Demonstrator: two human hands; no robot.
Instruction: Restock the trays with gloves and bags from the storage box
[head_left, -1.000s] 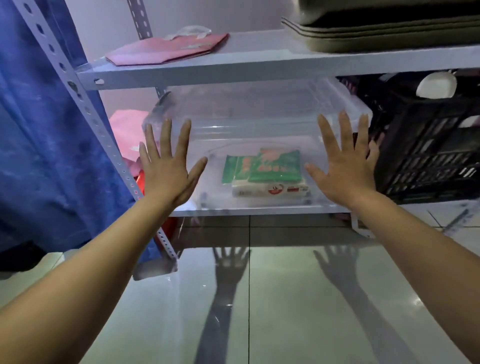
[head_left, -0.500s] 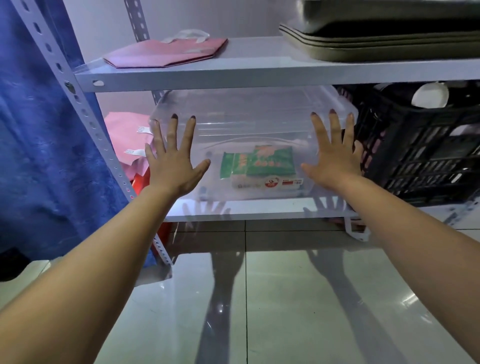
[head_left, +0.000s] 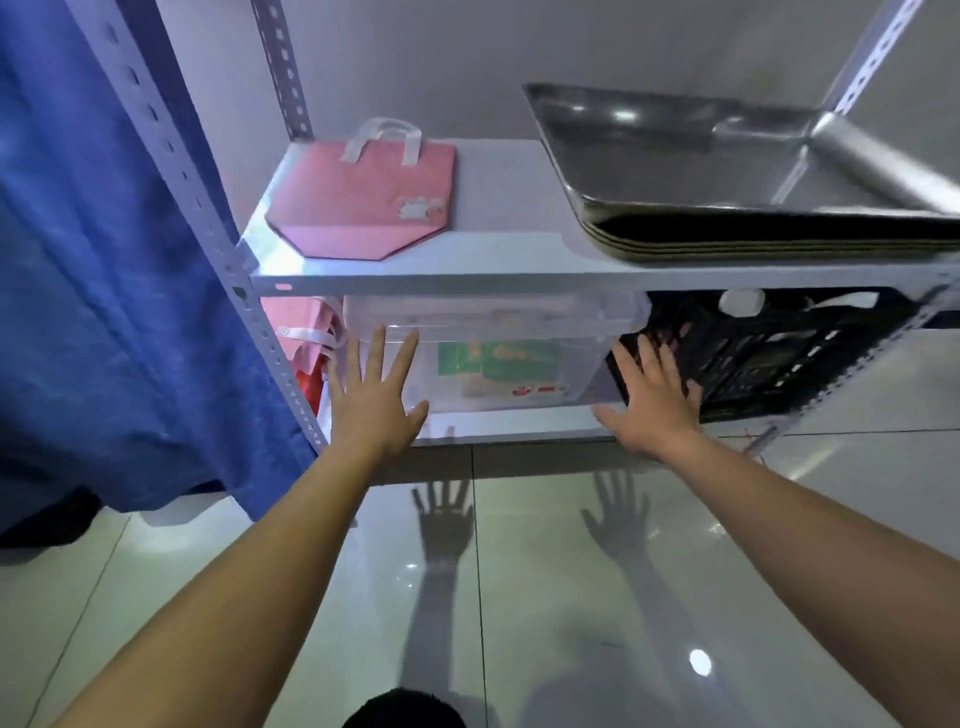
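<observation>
A clear plastic storage box (head_left: 498, 322) sits on the lower shelf of a grey metal rack. Green and white packets (head_left: 493, 364) show through its front wall. My left hand (head_left: 374, 400) is spread flat in front of the box's left front corner. My right hand (head_left: 654, 400) is spread by the box's right front corner, partly over the black crate. Neither hand holds anything. A stack of metal trays (head_left: 727, 208) rests on the upper shelf at the right, and a flat pink bag (head_left: 363, 202) with white handles lies at its left.
A black plastic crate (head_left: 779, 353) stands right of the box on the lower shelf. More pink bags (head_left: 301, 332) are tucked at the box's left. A blue curtain (head_left: 104, 286) hangs along the rack's left post. Glossy floor tiles (head_left: 519, 597) lie below.
The view has risen, so the upper shelf's top with trays and pink bag now shows. Both hands stay spread at the box's front corners, the right one now further right, over the crate.
</observation>
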